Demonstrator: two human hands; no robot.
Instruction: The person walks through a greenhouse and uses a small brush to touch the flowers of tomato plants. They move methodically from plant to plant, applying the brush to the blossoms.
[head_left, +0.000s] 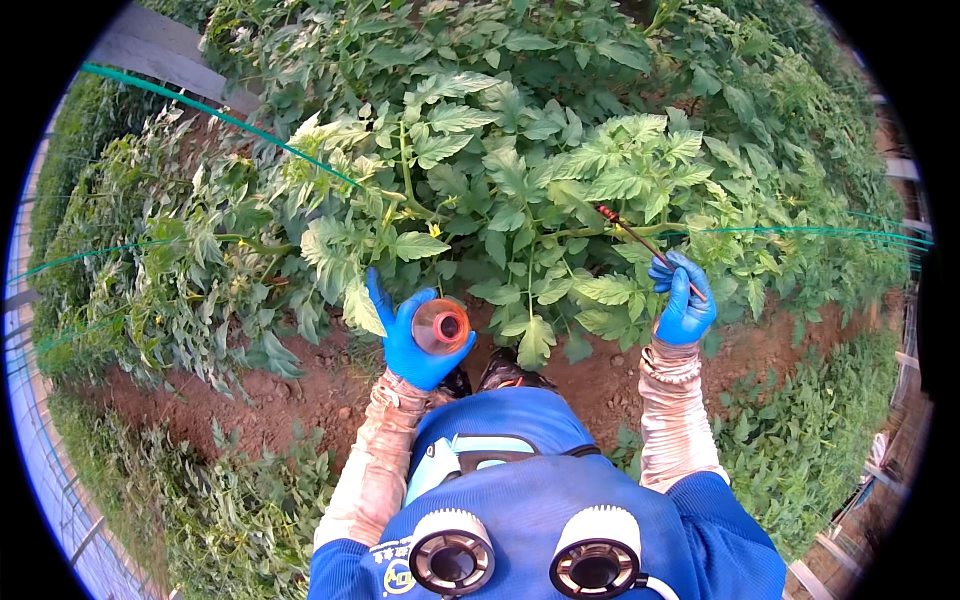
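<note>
My left hand (409, 358), in a blue glove, grips a small plastic bottle (426, 322) with a reddish tint. Its uncapped round mouth faces up at me. Between the gloved fingers of my right hand (686, 307) is a thin dark stick (646, 244), pointing up and to the left. The stick's reddish, ridged tip (607, 213) lies over the leaves of a tomato plant (611, 169), close to a green stem (574, 233); whether they touch I cannot tell. A yellow flower (434, 230) shows on a stem above my left hand.
Green twine (225, 116) runs to the plants from the left, and more twine (810, 230) from the right. Bare reddish soil (262, 409) separates this row from low plants (240, 499) behind me. Two small round fans (451, 559) sit on my blue top.
</note>
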